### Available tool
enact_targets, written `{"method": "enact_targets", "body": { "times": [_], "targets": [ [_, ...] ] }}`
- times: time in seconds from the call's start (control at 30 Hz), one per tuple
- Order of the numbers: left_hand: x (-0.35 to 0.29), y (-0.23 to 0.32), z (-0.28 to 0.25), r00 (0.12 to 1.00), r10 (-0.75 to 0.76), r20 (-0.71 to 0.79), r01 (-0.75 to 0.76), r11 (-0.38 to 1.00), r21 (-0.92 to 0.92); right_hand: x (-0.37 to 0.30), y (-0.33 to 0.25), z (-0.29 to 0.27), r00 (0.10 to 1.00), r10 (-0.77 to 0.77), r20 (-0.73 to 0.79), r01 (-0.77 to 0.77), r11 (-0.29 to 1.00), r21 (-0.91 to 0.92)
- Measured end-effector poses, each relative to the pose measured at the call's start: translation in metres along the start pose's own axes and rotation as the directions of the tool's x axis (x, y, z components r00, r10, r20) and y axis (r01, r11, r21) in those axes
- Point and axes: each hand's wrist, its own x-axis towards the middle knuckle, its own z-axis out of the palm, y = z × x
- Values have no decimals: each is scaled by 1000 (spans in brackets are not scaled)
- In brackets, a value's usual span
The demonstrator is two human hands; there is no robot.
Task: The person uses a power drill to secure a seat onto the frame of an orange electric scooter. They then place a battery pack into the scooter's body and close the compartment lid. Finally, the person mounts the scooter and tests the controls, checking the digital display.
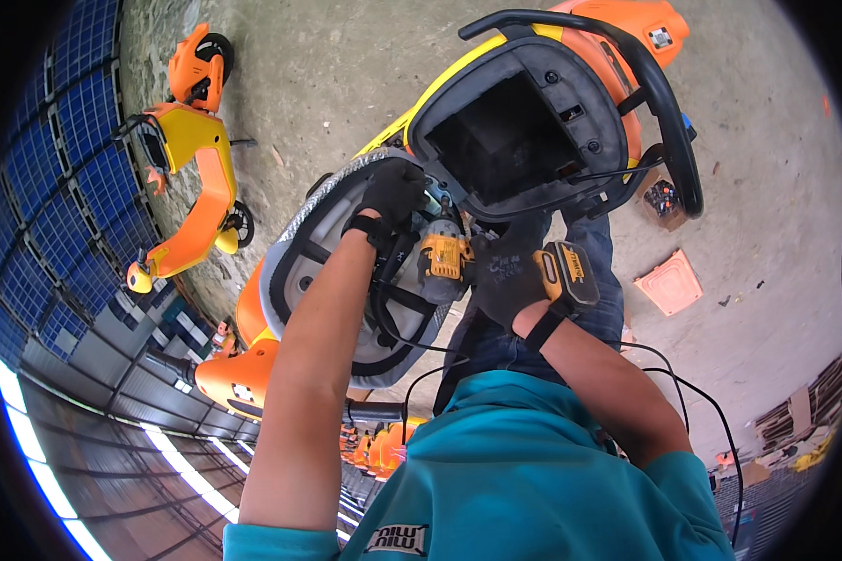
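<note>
A person in a teal shirt [524,467] is working over an orange and yellow scooter [571,103] standing on a concrete floor [346,65], both forearms reaching up from the lower edge of the view. The right hand [507,276], in a dark glove, is wrapping its fingers tight around the grip of a yellow and black cordless driver [449,260], whose battery pack [566,273] is jutting out to the right of the wrist. The left hand [393,192], also gloved, is pressing down with curled fingers at the hinge where the raised grey seat [332,262] is meeting the scooter body, just above the nose of the tool; whether those fingers are gripping anything cannot be told. The driver is sitting between the two hands, pointing up toward the rim of the open black storage well [510,136] under the seat. A black grab rail [669,122] is curving round the far side of the well. Thin black cables [664,374] are looping down past the right elbow. A second scooter frame [192,159] is lying well apart at upper left, near blue panels [56,187], while an orange square lid [669,282] and a small box of parts [662,198] are resting on open floor to the right.
</note>
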Motion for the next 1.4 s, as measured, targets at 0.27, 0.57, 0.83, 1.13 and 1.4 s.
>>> {"method": "enact_targets", "body": {
  "times": [0.27,0.57,0.83,1.13,1.4],
  "targets": [
    [-3,3,11,994,39,-105,-29,995,94,-1,1,-1,1000,11,17,-12,999,49],
    [-3,-3,17,959,262,-110,-208,912,353,0,3,-2,1000,8,23,-12,991,134],
    [0,-25,13,942,327,-74,-287,901,326,2,1,-4,998,-17,61,18,1000,-13],
    [-14,11,2,998,59,-33,-60,997,-50,2,7,3,999,-40,5,40,999,1],
    [-13,4,4,992,125,9,-125,990,65,2,5,4,999,-31,16,31,998,50]
  ]
}}
